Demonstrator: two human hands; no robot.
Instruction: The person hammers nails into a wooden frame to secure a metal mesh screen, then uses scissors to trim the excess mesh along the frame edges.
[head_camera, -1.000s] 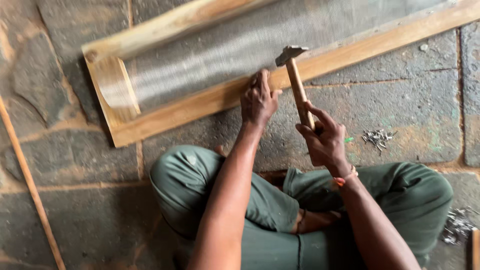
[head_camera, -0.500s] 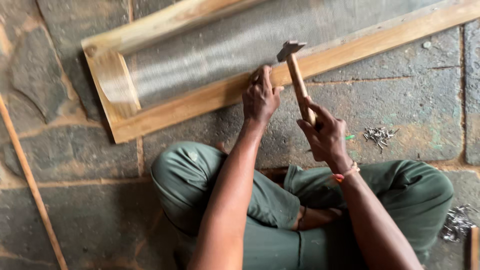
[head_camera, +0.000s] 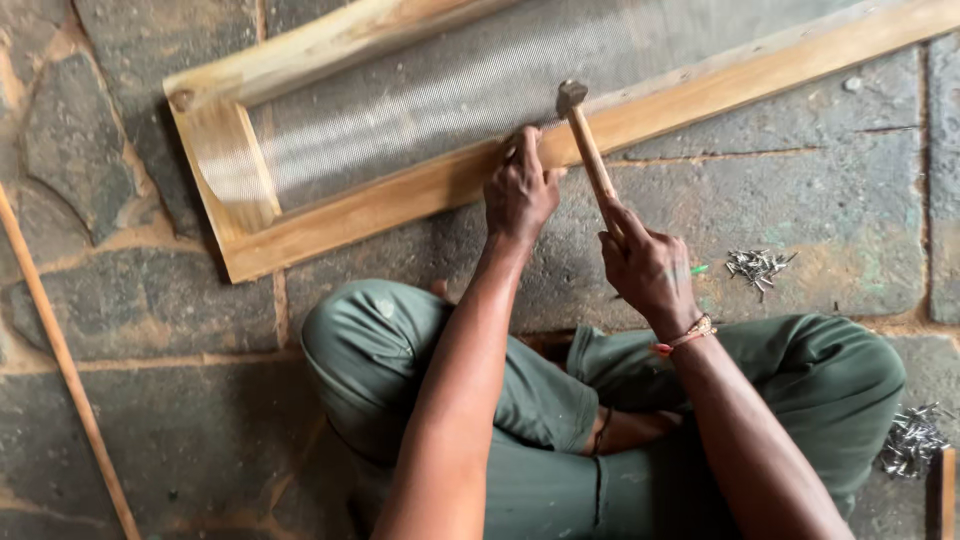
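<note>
A thin wooden stick (head_camera: 60, 350) lies slanted along the far left of the stone floor (head_camera: 150, 420), well away from the work. The long wooden frame (head_camera: 400, 195), with fine wire mesh (head_camera: 420, 110) stretched across it, lies flat on the stones just beyond the person's crossed legs, probably so the near rail sits within easy reach. The left hand (head_camera: 522, 188) rests on that rail, fingers curled close together with the tips pressed at the mesh edge, seemingly steadying something small there; whether a nail is pinched I cannot tell. Just to its right, the right hand (head_camera: 650, 268) is wrapped tight around the handle of the hammer (head_camera: 590, 150), head poised over the rail. Loose nails (head_camera: 757, 266) lie scattered near the right knee.
</note>
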